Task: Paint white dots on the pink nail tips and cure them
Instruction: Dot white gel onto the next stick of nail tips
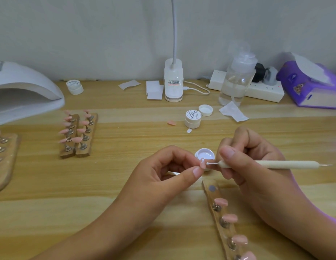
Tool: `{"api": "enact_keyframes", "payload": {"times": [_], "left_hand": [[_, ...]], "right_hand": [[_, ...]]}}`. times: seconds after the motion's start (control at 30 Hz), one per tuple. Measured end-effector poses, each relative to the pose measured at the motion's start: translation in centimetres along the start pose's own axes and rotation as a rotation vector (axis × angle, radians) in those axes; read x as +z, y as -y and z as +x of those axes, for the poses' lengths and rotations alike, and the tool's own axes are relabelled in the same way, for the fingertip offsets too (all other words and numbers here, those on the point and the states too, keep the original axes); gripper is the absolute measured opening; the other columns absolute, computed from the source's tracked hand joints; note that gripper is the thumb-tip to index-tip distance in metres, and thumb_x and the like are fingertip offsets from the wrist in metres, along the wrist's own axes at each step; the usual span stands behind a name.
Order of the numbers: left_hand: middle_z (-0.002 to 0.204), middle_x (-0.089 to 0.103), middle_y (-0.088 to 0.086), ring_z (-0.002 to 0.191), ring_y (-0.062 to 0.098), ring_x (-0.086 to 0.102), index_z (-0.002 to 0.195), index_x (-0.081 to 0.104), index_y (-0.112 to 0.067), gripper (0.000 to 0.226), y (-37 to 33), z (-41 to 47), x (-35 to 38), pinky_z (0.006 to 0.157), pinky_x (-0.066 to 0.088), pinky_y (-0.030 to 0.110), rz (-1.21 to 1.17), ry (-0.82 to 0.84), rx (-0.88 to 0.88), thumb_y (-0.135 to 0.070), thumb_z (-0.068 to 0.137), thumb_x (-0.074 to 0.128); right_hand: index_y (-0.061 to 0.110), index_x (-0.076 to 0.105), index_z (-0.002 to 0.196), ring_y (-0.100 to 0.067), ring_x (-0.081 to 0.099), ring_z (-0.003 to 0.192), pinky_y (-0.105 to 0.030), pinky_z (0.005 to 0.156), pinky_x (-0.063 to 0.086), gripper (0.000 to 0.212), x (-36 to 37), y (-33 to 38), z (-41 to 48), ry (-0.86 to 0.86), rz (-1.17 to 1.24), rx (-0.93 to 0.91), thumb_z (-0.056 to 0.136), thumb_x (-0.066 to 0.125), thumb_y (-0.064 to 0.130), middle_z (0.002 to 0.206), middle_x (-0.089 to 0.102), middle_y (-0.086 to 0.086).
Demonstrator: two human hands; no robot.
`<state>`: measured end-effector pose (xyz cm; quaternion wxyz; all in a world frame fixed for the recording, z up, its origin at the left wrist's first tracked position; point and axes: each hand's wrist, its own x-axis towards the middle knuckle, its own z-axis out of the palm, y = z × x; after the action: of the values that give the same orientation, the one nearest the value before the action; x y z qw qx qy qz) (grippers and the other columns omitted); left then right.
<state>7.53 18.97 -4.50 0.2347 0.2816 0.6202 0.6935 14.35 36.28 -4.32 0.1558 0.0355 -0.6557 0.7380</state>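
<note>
Over the pot (197, 154): tip (202, 163), likely light, stiff, slippery
Left hand (163, 171): grip pinched on tip's sides
Right hand (253, 147): grip clamped on pen (285, 164)

A nail-art work desk: a wooden surface (126, 194) against a plain wall (88, 34), with a white curing lamp (22, 87) far left of the left hand (163, 177), and racks of pink nail tips (78, 134) and gel pots (193, 119) beyond it.

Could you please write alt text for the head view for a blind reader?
A left hand pinches a pink nail tip while the right hand points a dotting tool at it, in front of an open white pot.
</note>
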Motion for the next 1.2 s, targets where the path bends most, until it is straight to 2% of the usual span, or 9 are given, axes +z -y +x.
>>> {"api": "enact_keyframes", "payload": {"times": [0.13, 0.27, 0.5, 0.97, 1.2], "left_hand": [[0.076, 0.066, -0.013, 0.071, 0.0, 0.056, 0.077, 0.071, -0.029, 0.005, -0.03, 0.01, 0.04, 0.064, 0.044, 0.011, 0.006, -0.003, -0.002, -0.03, 0.073, 0.074], [0.076, 0.066, -0.013, 0.071, 0.001, 0.056, 0.077, 0.071, -0.028, 0.006, -0.02, 0.03, 0.07, 0.064, 0.044, 0.012, 0.006, -0.004, -0.002, -0.029, 0.072, 0.074], [0.079, 0.067, -0.011, 0.074, 0.002, 0.057, 0.077, 0.071, -0.028, 0.009, 0.01, 0.01, 0.04, 0.066, 0.045, 0.012, 0.003, 0.0, 0.01, -0.034, 0.07, 0.071], [0.081, 0.068, -0.012, 0.076, 0.003, 0.058, 0.077, 0.071, -0.03, 0.008, 0.04, 0.02, -0.02, 0.067, 0.046, 0.013, 0.018, 0.006, 0.015, -0.035, 0.071, 0.071], [0.079, 0.068, -0.011, 0.074, 0.003, 0.057, 0.076, 0.07, -0.029, 0.008, 0.01, 0.0, -0.01, 0.066, 0.045, 0.012, 0.026, 0.002, 0.02, -0.035, 0.071, 0.071]], "right_hand": [[0.026, 0.053, 0.066, -0.008, 0.058, 0.064, -0.018, 0.068, 0.051, 0.032, 0.1, 0.04, 0.03, -0.005, 0.013, -0.032, 0.076, 0.077, 0.044, 0.062, 0.056, 0.004], [0.024, 0.053, 0.066, -0.015, 0.06, 0.066, -0.024, 0.071, 0.054, 0.033, 0.18, 0.08, 0.03, -0.01, 0.038, -0.039, 0.075, 0.078, 0.043, 0.062, 0.056, 0.004], [0.027, 0.053, 0.065, -0.005, 0.056, 0.061, -0.022, 0.068, 0.052, 0.032, 0.35, 0.09, 0.11, -0.007, -0.001, -0.047, 0.075, 0.077, 0.046, 0.061, 0.056, 0.006], [0.025, 0.052, 0.066, -0.015, 0.058, 0.066, -0.026, 0.069, 0.053, 0.035, 0.37, 0.11, 0.01, -0.015, -0.012, -0.022, 0.073, 0.08, 0.046, 0.063, 0.058, 0.003], [0.026, 0.053, 0.065, -0.014, 0.058, 0.066, -0.02, 0.066, 0.05, 0.033, 0.36, 0.11, 0.02, -0.013, -0.026, -0.023, 0.073, 0.079, 0.046, 0.063, 0.058, 0.003]]}}
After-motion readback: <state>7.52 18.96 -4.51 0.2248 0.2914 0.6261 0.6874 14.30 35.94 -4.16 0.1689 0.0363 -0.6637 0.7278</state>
